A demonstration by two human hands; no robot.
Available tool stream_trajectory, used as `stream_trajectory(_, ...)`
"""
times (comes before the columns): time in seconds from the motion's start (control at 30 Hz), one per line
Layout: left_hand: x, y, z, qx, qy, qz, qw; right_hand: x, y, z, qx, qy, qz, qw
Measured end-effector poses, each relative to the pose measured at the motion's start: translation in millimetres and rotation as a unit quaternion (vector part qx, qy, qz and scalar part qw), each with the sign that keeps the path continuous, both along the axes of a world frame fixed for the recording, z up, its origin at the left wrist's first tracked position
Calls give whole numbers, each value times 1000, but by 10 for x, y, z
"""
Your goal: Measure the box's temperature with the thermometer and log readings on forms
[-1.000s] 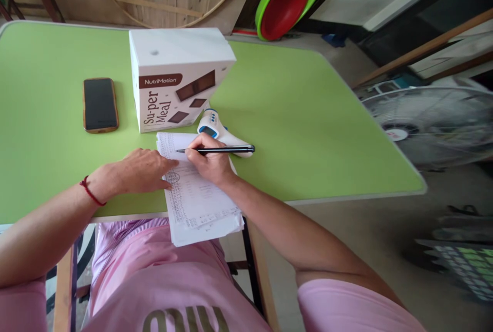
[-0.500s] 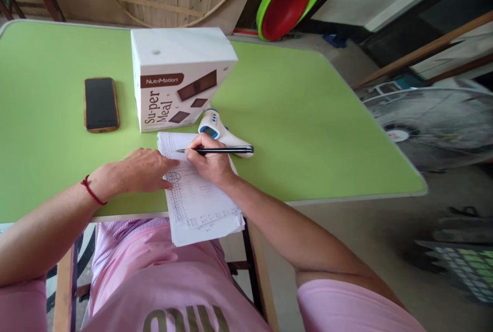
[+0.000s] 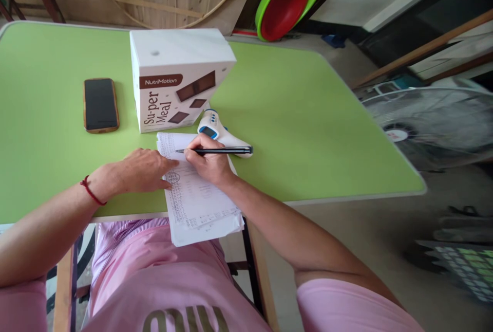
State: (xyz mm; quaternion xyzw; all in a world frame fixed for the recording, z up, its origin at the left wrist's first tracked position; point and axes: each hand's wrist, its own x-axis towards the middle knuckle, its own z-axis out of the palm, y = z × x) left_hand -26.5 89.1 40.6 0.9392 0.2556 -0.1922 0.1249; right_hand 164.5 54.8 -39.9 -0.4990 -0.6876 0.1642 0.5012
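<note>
My right hand (image 3: pixel 210 160) is closed around a black pen (image 3: pixel 227 150), its tip pointing left over the upper part of a stack of paper (image 3: pixel 204 203). Handwriting covers the sheets, with one spot circled near the left edge. My left hand (image 3: pixel 148 168) lies on the table with its fingers apart, fingertips resting on the paper's left edge. A red cord circles that wrist. Just beyond my right hand lies a white and blue infrared thermometer (image 3: pixel 210 125), partly hidden by the hand and pen. The stack's lower end hangs over the table edge.
A white box (image 3: pixel 183 47) printed "Su-per Meal" stands behind the paper on the green table (image 3: pixel 292 116). A phone (image 3: pixel 100 105) lies to its left. Off the table's right side is a fan (image 3: pixel 431 126). Green and red basins (image 3: pixel 285 8) lean beyond the far edge.
</note>
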Motion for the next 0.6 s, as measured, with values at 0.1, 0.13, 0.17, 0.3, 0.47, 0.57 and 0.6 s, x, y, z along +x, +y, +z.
stream_trajectory(0.1,-14,5,-34,3,-12,10,1000,18,-28,27,67,1,-30,997)
stream_trajectory(0.13,-18,7,-46,1,-18,14,1000,31,-41,41,95,-7,-42,995)
stream_trajectory(0.17,-22,9,-56,-2,-26,17,1000,47,-54,56,121,-23,-52,991)
stream_trajectory(0.3,-48,49,-98,-32,-104,33,993,130,-79,101,201,-114,-46,972)
stream_trajectory(0.47,-143,231,-171,29,-475,167,864,175,-58,112,231,-206,-75,948)
stream_trajectory(0.57,-218,412,-259,110,-665,232,702,168,-54,112,227,-267,-37,936)
stream_trajectory(0.6,-237,473,-302,127,-691,239,670,165,-55,108,217,-279,-14,935)
